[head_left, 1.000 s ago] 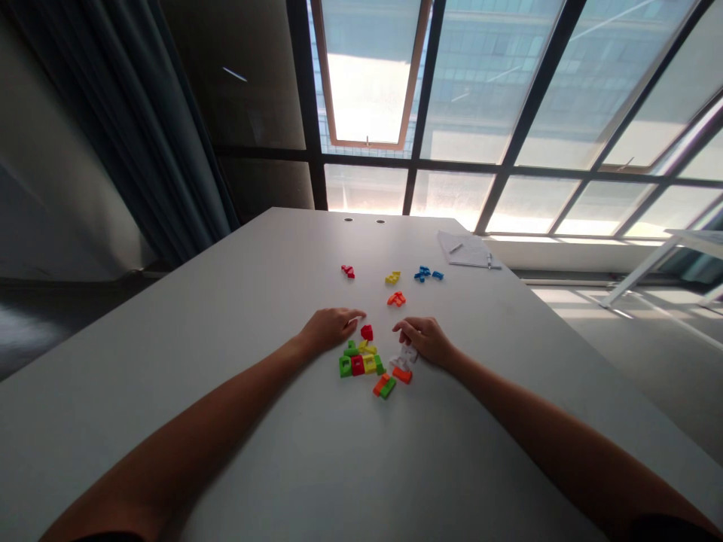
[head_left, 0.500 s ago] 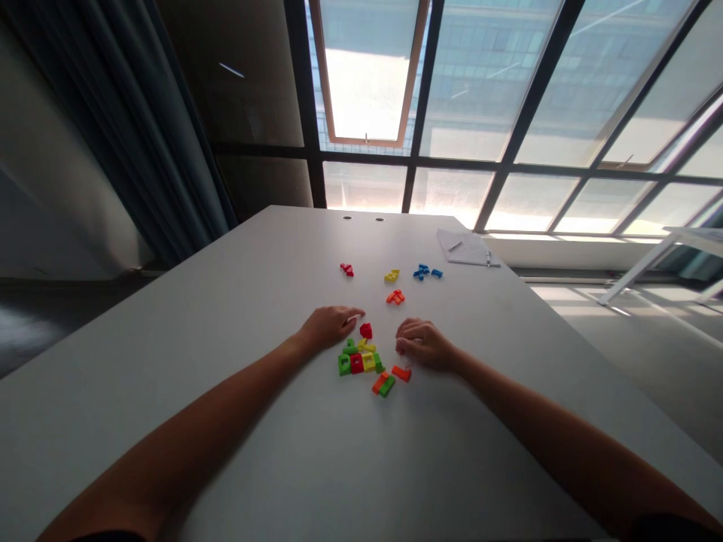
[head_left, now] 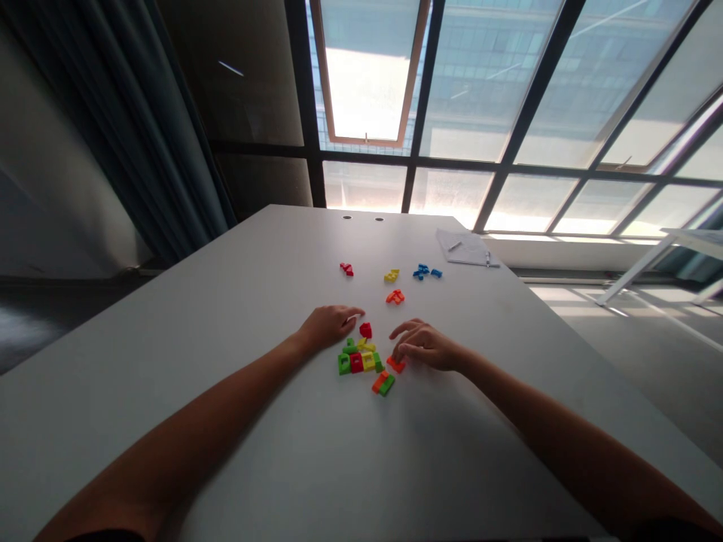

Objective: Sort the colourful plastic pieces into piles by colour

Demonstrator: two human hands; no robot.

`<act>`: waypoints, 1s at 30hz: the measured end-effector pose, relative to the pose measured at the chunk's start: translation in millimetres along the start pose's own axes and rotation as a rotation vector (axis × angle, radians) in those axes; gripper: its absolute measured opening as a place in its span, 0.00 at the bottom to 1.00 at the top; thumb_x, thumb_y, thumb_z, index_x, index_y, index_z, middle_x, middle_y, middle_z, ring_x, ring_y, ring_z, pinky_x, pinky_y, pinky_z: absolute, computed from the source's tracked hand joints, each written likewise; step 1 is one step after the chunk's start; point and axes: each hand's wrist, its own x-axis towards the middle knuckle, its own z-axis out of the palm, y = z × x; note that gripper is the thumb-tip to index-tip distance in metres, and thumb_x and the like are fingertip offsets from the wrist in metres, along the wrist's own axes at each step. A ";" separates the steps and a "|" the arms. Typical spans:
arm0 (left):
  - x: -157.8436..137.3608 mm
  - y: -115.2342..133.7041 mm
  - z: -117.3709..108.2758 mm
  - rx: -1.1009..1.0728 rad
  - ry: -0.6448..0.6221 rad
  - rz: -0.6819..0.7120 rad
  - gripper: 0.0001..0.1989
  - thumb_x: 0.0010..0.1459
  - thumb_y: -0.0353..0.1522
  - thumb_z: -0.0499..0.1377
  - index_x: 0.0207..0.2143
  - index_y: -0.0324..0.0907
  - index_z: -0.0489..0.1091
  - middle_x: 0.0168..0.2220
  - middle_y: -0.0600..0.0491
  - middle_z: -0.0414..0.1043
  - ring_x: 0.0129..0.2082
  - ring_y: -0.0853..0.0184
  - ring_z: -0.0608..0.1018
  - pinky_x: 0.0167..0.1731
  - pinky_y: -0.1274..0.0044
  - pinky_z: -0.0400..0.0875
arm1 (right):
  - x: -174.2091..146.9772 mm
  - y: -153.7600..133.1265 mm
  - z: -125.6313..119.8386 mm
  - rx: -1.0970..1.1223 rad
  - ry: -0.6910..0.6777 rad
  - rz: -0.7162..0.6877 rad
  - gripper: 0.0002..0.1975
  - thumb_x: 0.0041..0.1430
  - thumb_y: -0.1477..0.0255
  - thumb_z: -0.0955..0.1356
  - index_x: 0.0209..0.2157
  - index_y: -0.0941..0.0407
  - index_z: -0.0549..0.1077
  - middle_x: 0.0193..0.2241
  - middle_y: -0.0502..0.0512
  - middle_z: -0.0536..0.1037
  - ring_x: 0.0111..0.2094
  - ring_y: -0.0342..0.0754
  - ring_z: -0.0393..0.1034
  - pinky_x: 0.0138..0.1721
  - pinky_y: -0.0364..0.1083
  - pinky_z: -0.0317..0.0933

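Orange block (head_left: 395, 366) has shifted partly under right hand (head_left: 426, 346).

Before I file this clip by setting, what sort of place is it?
Probably an office or meeting room, judging by the large white table, big framed windows and long dark curtain.

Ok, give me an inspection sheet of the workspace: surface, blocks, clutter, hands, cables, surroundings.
Surface: white table, two dark round openings near its far edge.
Blocks: green, red and yellow cluster in the middle; orange-and-green pair closer to the camera; red pieces, yellow pieces, orange pieces and blue pieces farther off.
Clutter: paper with pen-like items, far right.
Hands: left hand rests beside a red block; right hand has its fingers at an orange block, grip unclear.
Cables: nothing seen.
Surroundings: dark curtain left, windows ahead, another white table right.
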 end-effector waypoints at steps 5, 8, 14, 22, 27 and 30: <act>0.8 -1.5 1.2 -0.005 -0.001 0.005 0.22 0.72 0.38 0.54 0.62 0.55 0.80 0.54 0.53 0.86 0.46 0.61 0.86 0.46 0.74 0.79 | 0.4 14.7 -0.3 -0.236 0.082 0.113 0.36 0.81 0.49 0.52 0.51 0.47 0.87 0.54 0.57 0.87 0.64 0.61 0.74 0.70 0.64 0.56; 0.9 -2.1 1.9 0.006 0.000 0.005 0.21 0.73 0.38 0.54 0.62 0.55 0.80 0.53 0.53 0.86 0.46 0.61 0.86 0.44 0.74 0.78 | -0.4 26.9 0.4 -0.369 0.141 0.225 0.31 0.81 0.53 0.53 0.62 0.48 0.82 0.62 0.58 0.82 0.66 0.62 0.71 0.69 0.65 0.57; 1.0 -1.3 1.4 0.012 -0.006 -0.001 0.21 0.73 0.38 0.54 0.62 0.56 0.80 0.53 0.53 0.86 0.46 0.61 0.86 0.42 0.76 0.77 | -4.1 53.0 -0.9 -0.408 0.300 0.270 0.28 0.80 0.59 0.56 0.71 0.50 0.73 0.70 0.60 0.74 0.70 0.60 0.66 0.69 0.63 0.59; 0.0 1.3 -1.8 0.016 -0.018 -0.001 0.22 0.73 0.38 0.53 0.62 0.55 0.80 0.52 0.54 0.86 0.45 0.61 0.86 0.41 0.75 0.76 | -4.3 53.5 1.0 -0.396 0.253 0.244 0.31 0.81 0.56 0.54 0.63 0.52 0.81 0.64 0.63 0.80 0.69 0.61 0.67 0.69 0.63 0.56; 1.0 -0.4 0.4 0.024 -0.018 0.002 0.22 0.73 0.39 0.53 0.62 0.55 0.80 0.53 0.53 0.86 0.45 0.61 0.86 0.41 0.75 0.76 | -1.5 55.4 8.2 -0.384 0.244 0.312 0.37 0.80 0.49 0.53 0.75 0.55 0.67 0.74 0.65 0.67 0.76 0.64 0.57 0.73 0.66 0.50; 1.5 -1.6 2.0 0.022 -0.017 0.001 0.22 0.73 0.38 0.53 0.62 0.56 0.80 0.53 0.53 0.86 0.46 0.61 0.86 0.41 0.75 0.76 | -2.1 57.6 4.4 -0.298 0.349 0.239 0.39 0.79 0.44 0.52 0.67 0.54 0.77 0.67 0.66 0.77 0.71 0.65 0.65 0.71 0.66 0.54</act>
